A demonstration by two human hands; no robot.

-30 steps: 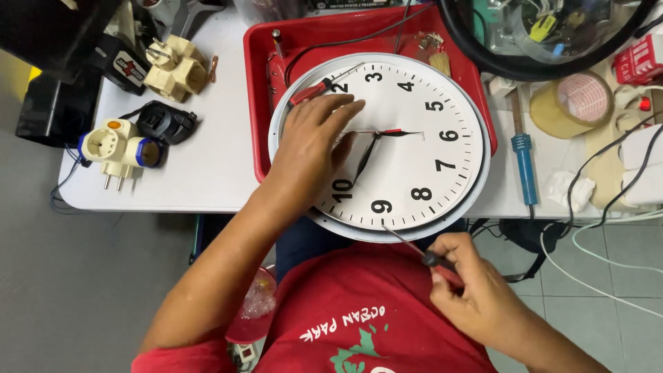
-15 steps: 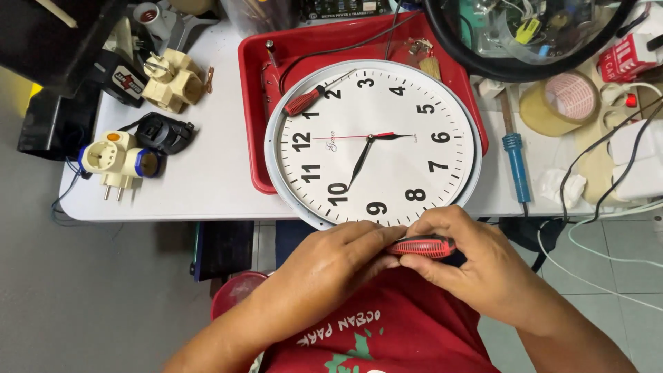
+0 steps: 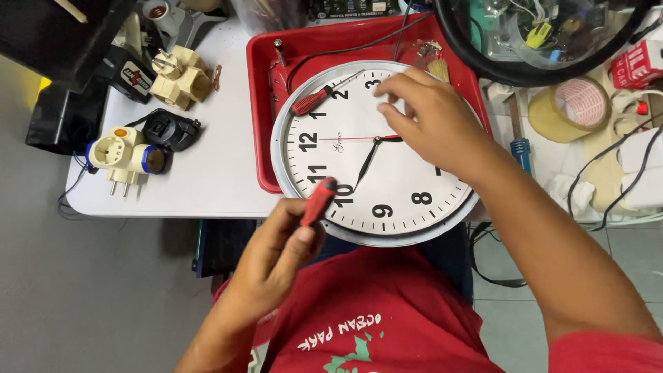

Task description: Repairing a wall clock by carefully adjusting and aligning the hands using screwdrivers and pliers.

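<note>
My left hand (image 3: pixel 276 252) has its grip closed on a red-handled screwdriver (image 3: pixel 318 201) at the wall clock's (image 3: pixel 359 179) lower-left rim. My right hand (image 3: pixel 428 121), fingers loosely open, rests on the clock face, which lies over the red tray (image 3: pixel 261 103) on the desk (image 3: pixel 207 166).

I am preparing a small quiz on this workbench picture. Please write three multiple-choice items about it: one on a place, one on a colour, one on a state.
1. The wall clock lies partly on: A a red tray, B a chair, C the floor.
2. The handle of the screwdriver in the left hand is: A blue, B red, C green.
3. The right hand is: A gripping tape, B in a pocket, C over the clock face.

A: the red tray shows beneath it.
B: the red handle shows between the fingers.
C: it covers the numerals.
</note>
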